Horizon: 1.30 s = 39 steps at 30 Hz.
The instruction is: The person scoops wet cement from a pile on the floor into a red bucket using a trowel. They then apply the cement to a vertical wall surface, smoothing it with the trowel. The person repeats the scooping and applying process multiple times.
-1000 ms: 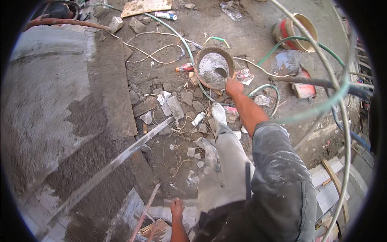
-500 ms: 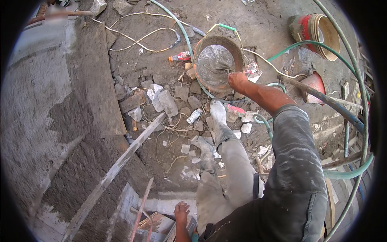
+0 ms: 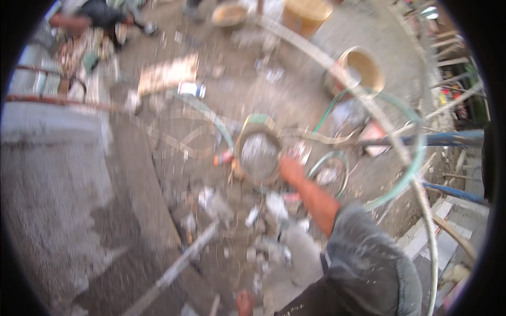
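I see hands apart: right hand at the bucket rim, left hand low, grips too blurred to tell; snagging the hose could tip it.

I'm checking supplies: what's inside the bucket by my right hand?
Inside the bucket is grey material. It covers the bottom, so nothing beneath shows. Your right hand is at the edge; blur hides whether it holds anything.

The head view is blurring and swinging outward: a yellow bucket and a shallow round basin are appearing up top, the left hand sitting nearer the lower edge.
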Tool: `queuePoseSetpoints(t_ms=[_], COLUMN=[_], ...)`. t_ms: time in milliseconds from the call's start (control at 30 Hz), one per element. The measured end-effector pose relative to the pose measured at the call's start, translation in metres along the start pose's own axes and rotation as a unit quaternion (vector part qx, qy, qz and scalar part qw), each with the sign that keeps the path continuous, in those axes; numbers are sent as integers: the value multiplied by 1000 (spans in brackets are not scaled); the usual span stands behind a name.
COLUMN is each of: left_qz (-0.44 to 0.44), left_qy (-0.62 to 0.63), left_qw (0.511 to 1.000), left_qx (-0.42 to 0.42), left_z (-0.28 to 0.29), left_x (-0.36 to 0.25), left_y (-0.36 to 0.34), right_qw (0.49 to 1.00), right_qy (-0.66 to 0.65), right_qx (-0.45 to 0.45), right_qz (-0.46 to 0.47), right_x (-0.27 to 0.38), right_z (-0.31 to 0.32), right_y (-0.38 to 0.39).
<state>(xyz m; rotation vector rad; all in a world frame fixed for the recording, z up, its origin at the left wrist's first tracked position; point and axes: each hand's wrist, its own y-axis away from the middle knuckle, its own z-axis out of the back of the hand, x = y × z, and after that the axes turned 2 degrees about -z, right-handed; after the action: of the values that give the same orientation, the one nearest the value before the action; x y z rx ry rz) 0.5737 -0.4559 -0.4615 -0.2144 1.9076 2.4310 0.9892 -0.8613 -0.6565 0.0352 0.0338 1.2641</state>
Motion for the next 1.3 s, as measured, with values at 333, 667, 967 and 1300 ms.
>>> queuePoseSetpoints(t_ms=[333, 667, 967, 1300], left_qz=[-185, -182, -126, -234], left_qy=[64, -78, -80, 23], left_qw=[976, 974, 989, 971], left_qx=[92, 109, 23, 46], left_z=[-11, 48, 58, 66], left_x=[-65, -19, 12, 20], left_y=[-38, -7, 20, 33], right_qw=[873, 919, 906, 932], right_qy=[-422, -386, -397, -177], right_qx=[-128, -78, -138, -218], right_qz=[-210, 14, -52, -230], right_x=[-42, -119, -159, -215], right_z=[512, 555, 565, 555], right_y=[-140, -27, 130, 176])
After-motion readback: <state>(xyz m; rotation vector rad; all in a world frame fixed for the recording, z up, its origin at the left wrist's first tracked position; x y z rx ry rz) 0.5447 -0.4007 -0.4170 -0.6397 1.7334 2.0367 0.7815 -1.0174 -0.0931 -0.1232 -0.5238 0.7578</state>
